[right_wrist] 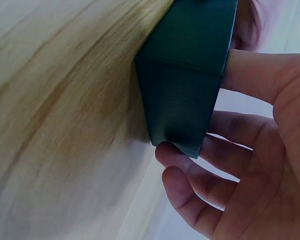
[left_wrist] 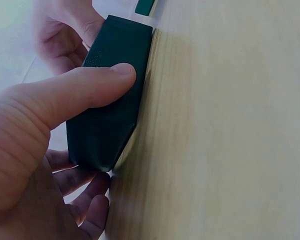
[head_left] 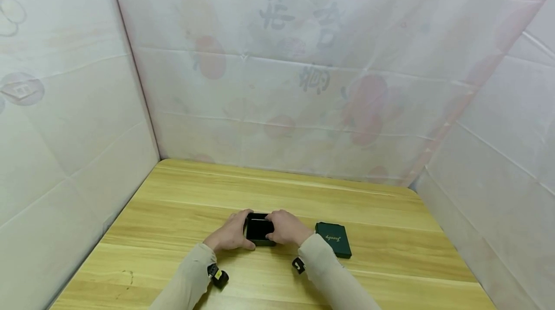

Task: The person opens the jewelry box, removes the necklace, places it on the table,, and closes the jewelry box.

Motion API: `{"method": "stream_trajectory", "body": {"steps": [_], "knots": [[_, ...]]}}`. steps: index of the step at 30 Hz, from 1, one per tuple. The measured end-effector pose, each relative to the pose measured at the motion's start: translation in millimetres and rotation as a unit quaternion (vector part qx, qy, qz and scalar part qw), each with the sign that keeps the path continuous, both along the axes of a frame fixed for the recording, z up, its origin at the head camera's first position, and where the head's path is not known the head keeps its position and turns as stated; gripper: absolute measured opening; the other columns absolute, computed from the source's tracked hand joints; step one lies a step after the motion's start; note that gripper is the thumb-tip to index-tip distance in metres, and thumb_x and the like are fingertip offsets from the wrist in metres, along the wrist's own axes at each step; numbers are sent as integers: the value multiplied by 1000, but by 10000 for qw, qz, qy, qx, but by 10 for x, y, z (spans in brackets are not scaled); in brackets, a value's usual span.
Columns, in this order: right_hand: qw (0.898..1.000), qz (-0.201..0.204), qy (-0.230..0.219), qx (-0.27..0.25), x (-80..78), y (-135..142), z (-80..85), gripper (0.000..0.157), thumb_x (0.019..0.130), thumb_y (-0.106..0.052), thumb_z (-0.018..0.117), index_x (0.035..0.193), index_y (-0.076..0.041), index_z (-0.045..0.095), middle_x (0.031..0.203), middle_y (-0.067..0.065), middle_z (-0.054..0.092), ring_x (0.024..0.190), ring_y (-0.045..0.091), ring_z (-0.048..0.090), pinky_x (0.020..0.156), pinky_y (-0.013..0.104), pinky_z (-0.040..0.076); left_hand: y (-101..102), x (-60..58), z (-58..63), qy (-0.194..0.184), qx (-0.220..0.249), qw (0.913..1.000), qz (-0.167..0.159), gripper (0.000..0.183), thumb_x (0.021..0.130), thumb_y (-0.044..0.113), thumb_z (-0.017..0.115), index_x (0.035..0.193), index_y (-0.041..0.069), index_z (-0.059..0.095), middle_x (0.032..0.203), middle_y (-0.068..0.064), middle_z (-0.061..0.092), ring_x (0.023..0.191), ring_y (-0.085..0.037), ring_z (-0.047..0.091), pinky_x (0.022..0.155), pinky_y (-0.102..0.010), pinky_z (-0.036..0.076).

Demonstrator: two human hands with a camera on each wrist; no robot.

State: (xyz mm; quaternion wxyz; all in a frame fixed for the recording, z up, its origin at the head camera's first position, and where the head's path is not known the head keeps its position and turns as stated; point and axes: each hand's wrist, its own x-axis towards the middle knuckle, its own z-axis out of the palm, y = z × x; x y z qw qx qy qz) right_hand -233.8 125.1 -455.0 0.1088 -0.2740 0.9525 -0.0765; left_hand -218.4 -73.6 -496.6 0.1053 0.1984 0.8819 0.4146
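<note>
A dark green jewelry box [head_left: 263,242] with a black inside sits uncovered on the table, between both hands. My left hand [head_left: 231,234] grips its left end; the left wrist view shows the thumb [left_wrist: 107,85] on the long near side and the fingers around the end. From the right, my right hand [head_left: 286,228] holds the box, its thumb [right_wrist: 255,75] reaching over the rim. Its lower fingertips touch the outside of the end wall [right_wrist: 175,110]. The tips inside the box are hidden. A matching green lid [head_left: 333,240] with gold lettering lies right of the right hand.
The wooden table [head_left: 390,233] is bounded by pale printed cloth walls [head_left: 277,98] at the back and sides. Each wrist carries a small black camera strap, seen as a left wrist device [head_left: 218,276] and a right wrist device [head_left: 298,265].
</note>
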Motion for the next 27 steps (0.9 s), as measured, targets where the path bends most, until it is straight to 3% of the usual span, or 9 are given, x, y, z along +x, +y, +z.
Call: {"method": "stream_trajectory", "body": {"steps": [27], "knots": [[9984,111,-211,-508,-70,48,-87,40,84,-25,72,119,-8,63,102,1,63,88,13,52,79,31,47,27,5,11,228,-127,9997,-6,94,67,25,86,141,-3,34,132,-16,45,112,-31,42,92,-49,38]]}}
